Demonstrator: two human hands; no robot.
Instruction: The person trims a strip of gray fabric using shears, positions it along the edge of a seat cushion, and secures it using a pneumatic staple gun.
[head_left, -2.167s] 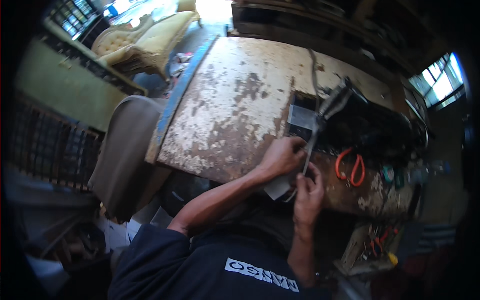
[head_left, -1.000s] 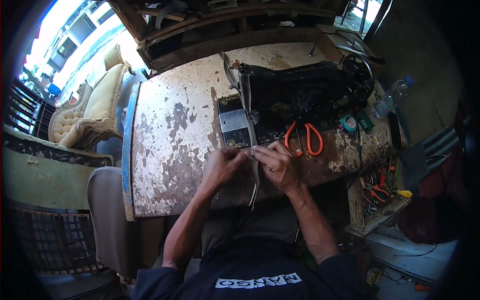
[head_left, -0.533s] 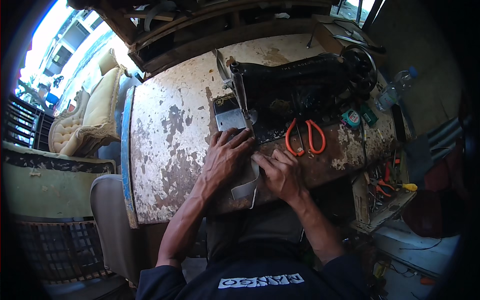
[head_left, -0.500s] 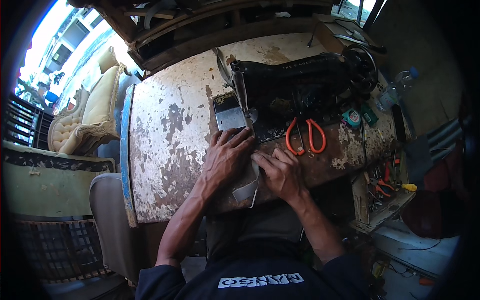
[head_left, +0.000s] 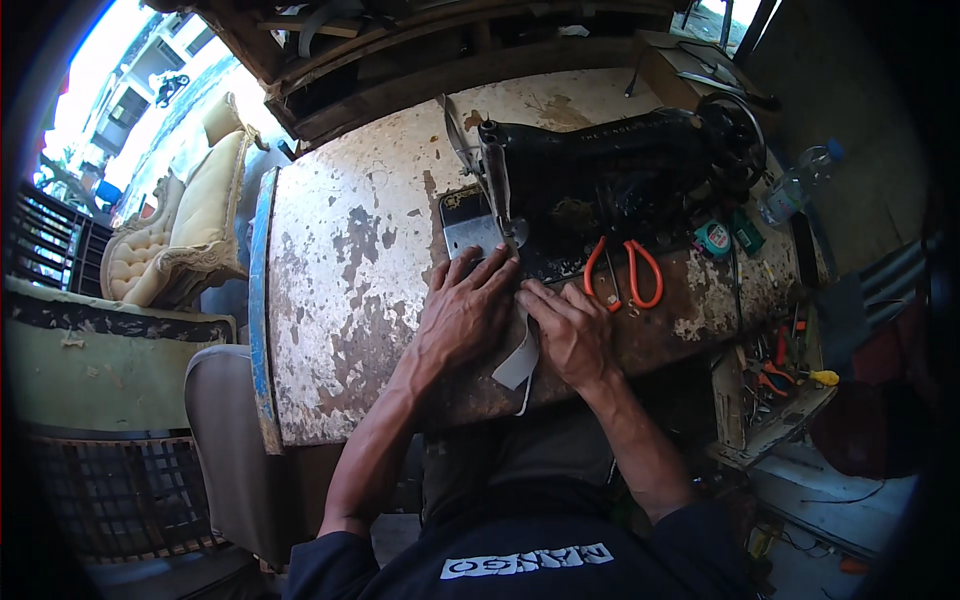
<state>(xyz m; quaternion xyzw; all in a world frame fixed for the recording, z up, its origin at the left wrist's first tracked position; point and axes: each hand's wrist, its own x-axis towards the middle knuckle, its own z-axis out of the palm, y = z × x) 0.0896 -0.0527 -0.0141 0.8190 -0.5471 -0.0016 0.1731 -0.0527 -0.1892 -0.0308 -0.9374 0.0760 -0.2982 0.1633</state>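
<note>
A black sewing machine [head_left: 590, 160] stands on the worn table, its needle end over a metal plate [head_left: 468, 238]. My left hand [head_left: 465, 312] lies flat with stretched fingers, the tips on the plate's near edge just below the needle. Beside it my right hand [head_left: 572, 332] is closed in a pinch on a grey fabric strip [head_left: 517, 366]. The strip's loose end hangs toward me between my hands; its far end is hidden under my fingers. Close to my right hand lie orange-handled scissors [head_left: 646, 275].
A green tape measure [head_left: 714, 238] and a plastic bottle [head_left: 800, 183] are at the right. An open drawer [head_left: 770, 425] of tools juts out below the table [head_left: 330, 290]. At the left stand a tufted sofa [head_left: 185, 225] and a dark chair back [head_left: 220, 430].
The strip has slid forward, toward the needle, with less of it hanging out. My right hand has moved forward with it. The whole view has shifted slightly.
</note>
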